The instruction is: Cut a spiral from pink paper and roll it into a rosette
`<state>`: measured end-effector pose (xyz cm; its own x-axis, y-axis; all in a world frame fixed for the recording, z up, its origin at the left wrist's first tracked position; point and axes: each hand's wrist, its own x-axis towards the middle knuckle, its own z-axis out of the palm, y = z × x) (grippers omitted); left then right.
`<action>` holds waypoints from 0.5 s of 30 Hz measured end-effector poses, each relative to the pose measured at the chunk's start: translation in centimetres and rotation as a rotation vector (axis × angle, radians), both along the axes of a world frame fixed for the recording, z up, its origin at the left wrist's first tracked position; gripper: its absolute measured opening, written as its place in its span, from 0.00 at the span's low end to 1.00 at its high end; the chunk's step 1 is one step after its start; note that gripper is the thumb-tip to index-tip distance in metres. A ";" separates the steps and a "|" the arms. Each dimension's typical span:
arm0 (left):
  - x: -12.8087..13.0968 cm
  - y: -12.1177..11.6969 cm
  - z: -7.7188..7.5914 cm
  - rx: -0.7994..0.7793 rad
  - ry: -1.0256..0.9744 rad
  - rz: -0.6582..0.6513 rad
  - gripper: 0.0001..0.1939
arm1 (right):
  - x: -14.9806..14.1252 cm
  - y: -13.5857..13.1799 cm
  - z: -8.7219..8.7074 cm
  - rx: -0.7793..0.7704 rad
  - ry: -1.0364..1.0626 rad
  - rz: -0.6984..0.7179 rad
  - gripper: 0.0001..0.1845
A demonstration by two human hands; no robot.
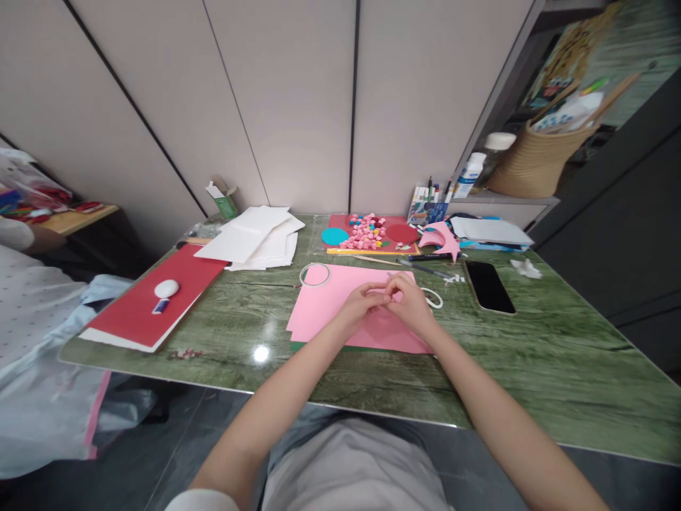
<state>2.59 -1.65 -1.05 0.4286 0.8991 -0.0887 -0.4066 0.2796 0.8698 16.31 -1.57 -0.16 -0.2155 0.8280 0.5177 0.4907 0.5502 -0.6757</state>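
Observation:
My left hand (366, 300) and my right hand (407, 297) meet at the fingertips just above a stack of pink paper (319, 312). The fingers of both are closed in a pinch, and whatever small thing lies between them is hidden. A roll of tape (315, 275) rests on the paper's upper left corner. White looped handles (433, 298), perhaps of scissors, stick out beyond my right hand. Behind the paper, many small pink folded pieces (367, 233) are heaped on a red sheet, between a blue circle (335, 236) and a red circle (401, 233).
White sheets (255, 238) and a red board (154, 298) bearing a white round object (167, 289) occupy the left. On the right are a phone (489, 287), pink paper offcuts (440, 240) and a pen box (428, 206). Another person's sleeve (32, 284) shows at far left.

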 end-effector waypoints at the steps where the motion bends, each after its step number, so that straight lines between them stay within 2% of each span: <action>1: 0.0 0.0 0.0 0.005 -0.002 0.000 0.20 | 0.0 0.0 0.0 0.003 -0.004 -0.001 0.08; 9: 0.1 0.1 -0.3 -0.008 -0.012 0.032 0.21 | 0.0 0.0 0.1 0.014 -0.022 -0.006 0.06; 15: -0.3 0.6 -0.5 -0.070 -0.023 0.137 0.22 | 0.1 -0.2 0.6 -0.011 -0.007 -0.001 0.04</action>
